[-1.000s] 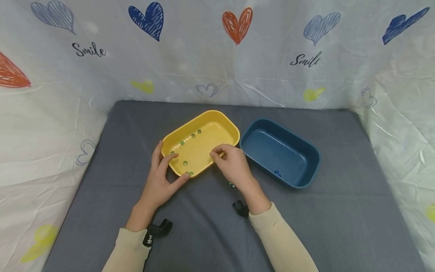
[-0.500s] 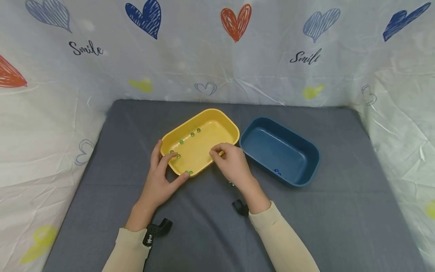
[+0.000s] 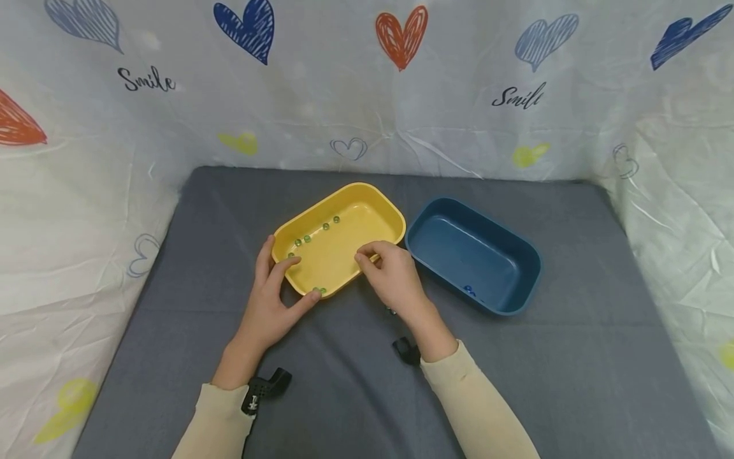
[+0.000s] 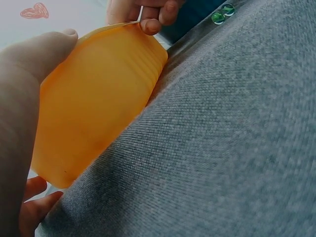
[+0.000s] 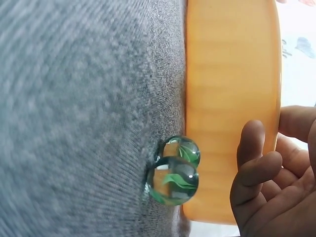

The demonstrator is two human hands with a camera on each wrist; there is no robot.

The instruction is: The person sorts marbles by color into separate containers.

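Note:
A rectangular yellow plastic tray (image 3: 344,191) stands on the grey cloth with several green glass marbles (image 3: 325,226) along its left and near sides. My left hand (image 3: 268,312) grips its left corner, thumb at the near rim and one finger reaching inside. At the near right rim, my right hand (image 3: 392,274) holds the edge with curled fingers; thumb and forefinger are over the inside, other fingers outside against the wall (image 5: 232,89). Whether a marble sits between those fingertips is hidden. Two clear marbles with green swirls (image 5: 173,181) lie on the cloth beneath the right wrist.
A blue tray (image 3: 530,255) stands at the right, close to the yellow one, with blue marbles (image 3: 469,291) at its near side. The grey cloth (image 3: 585,357) covers the table. A white printed curtain (image 3: 321,95) hangs behind and along both sides.
One green marble inside the yellow tray has rolled from near the left hand's fingers toward the far left wall, beside another marble. Both hands and both trays stay practically still.

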